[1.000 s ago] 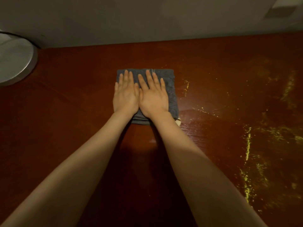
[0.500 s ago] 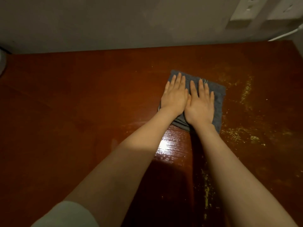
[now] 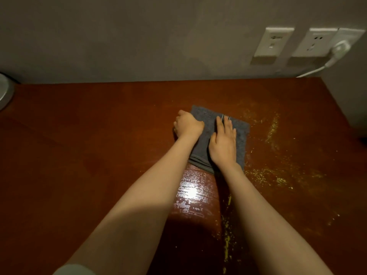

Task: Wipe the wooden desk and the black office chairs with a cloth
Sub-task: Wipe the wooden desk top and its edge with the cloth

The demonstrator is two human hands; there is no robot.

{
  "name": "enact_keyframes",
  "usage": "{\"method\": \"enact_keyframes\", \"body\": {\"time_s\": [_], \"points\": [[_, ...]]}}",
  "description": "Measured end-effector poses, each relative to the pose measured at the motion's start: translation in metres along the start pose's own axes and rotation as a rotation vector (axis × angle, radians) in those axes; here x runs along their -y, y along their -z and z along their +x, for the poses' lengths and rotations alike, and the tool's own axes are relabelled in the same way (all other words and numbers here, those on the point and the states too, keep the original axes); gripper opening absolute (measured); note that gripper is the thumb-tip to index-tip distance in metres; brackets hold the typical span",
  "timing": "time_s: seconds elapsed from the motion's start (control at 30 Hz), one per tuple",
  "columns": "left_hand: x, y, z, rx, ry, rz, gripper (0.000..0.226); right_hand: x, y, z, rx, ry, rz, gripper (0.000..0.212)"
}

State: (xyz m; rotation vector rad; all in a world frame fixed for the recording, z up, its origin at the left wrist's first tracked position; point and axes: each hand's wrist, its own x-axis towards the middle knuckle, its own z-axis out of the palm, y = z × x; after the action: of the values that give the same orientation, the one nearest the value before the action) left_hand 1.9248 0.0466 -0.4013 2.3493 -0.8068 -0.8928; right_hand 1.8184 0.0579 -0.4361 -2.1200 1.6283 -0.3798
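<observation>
where grit (image 3: 272, 129) streaks wet desk (image 3: 79, 155), cloth (image 3: 207, 119) in curled left hand (image 3: 187, 125), under flat right hand (image 3: 223, 144)

Reddish-brown glossy wooden desk (image 3: 79, 155): folded grey terry cloth (image 3: 241, 135) lies flat mid-desk, yellow gritty specks (image 3: 266, 175) scattered right, wet shiny patch (image 3: 190, 193) nearer, round grey object (image 3: 5, 94) at left edge.

We see the bench (image 3: 99, 155) as reddish-brown wood, smooth and glossy, wet-shining in one patch and gritty with yellowish specks (image 3: 272, 173) elsewhere. The grey cloth (image 3: 207, 119) looks like matt, nubbly terry; the wall sockets (image 3: 274, 41) are smooth white plastic.
</observation>
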Motion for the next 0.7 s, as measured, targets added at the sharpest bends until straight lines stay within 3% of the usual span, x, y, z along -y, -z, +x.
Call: {"method": "enact_keyframes", "body": {"time_s": [0.07,0.13,0.33,0.43,0.57,0.63,0.7], "points": [[-0.002,0.005,0.001,0.027,-0.009,0.046,0.039,0.002,-0.002,-0.001,-0.019,-0.003,0.001,0.051],[0.000,0.010,-0.009,0.009,-0.127,0.067,0.019,0.006,-0.005,-0.005,-0.058,-0.013,-0.007,0.051],[0.026,0.052,-0.032,-0.228,-0.432,-0.181,0.018,0.058,-0.018,-0.016,-0.306,0.070,0.102,0.054],[0.050,0.094,0.000,-0.286,-0.419,-0.104,0.018,0.100,-0.038,-0.006,-0.141,0.226,0.027,0.055],[0.089,0.137,0.053,-0.252,-0.197,-0.049,0.022,0.141,-0.075,0.013,0.138,0.387,-0.123,0.055],[0.106,0.145,0.066,-0.280,-0.131,-0.016,0.039,0.156,-0.088,0.022,0.173,0.410,-0.165,0.052],[0.119,0.142,0.070,-0.306,-0.226,0.018,0.056,0.164,-0.094,0.029,0.145,0.381,-0.146,0.049]]}}
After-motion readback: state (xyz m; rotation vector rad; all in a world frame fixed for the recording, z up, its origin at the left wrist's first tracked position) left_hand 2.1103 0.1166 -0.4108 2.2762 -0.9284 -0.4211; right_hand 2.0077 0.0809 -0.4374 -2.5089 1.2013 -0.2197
